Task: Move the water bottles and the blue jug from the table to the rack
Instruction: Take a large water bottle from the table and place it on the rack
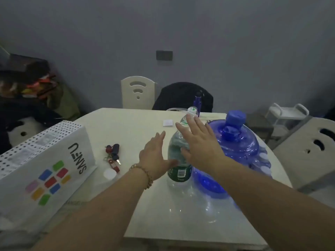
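A large clear water bottle (178, 160) with a green label stands upright near the middle of the white table (126, 127). To its right stands the big blue jug (239, 147) with a blue cap. A slim dark blue bottle (198, 101) stands at the far edge behind them. My left hand (155, 156) is on the left side of the clear bottle, fingers straight, thumb touching its body. In front of the bottle's upper part my right hand (197, 142) is spread flat with straight fingers. Neither hand grips anything.
A white perforated box (41, 160) with coloured squares lies on the table's left. Keys (113, 156) and a small white lid (109, 173) lie left of the bottle. Chairs (138, 92) stand behind and right of the table. A white rack (286, 115) stands at the far right.
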A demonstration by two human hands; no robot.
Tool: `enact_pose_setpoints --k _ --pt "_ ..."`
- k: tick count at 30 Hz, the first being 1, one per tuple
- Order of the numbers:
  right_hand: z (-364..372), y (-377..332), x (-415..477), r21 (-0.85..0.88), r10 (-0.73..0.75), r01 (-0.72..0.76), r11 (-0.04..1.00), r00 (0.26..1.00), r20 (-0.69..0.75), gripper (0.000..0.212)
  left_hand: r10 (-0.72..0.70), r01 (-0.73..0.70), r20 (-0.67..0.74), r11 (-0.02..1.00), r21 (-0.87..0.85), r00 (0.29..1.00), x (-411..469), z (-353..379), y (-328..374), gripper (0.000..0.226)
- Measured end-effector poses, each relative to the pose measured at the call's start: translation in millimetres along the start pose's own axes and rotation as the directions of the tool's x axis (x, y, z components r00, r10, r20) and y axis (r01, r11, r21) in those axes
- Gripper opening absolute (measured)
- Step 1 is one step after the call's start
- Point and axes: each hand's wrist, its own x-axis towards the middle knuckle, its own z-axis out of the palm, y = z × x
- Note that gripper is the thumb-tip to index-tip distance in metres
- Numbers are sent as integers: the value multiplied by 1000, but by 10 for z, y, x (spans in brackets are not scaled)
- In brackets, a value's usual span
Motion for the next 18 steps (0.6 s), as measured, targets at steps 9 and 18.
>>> enact_pose_setpoints --k 9,18 --pt "229 -35 219 -21 -53 53 998 998 -25 53 293 -294 -50 905 -307 955 642 521 -23 84" --pt "132 71 -233 -174 -81 67 982 994 -76 57 395 -477 -278 798 -368 876 465 708 145 85"
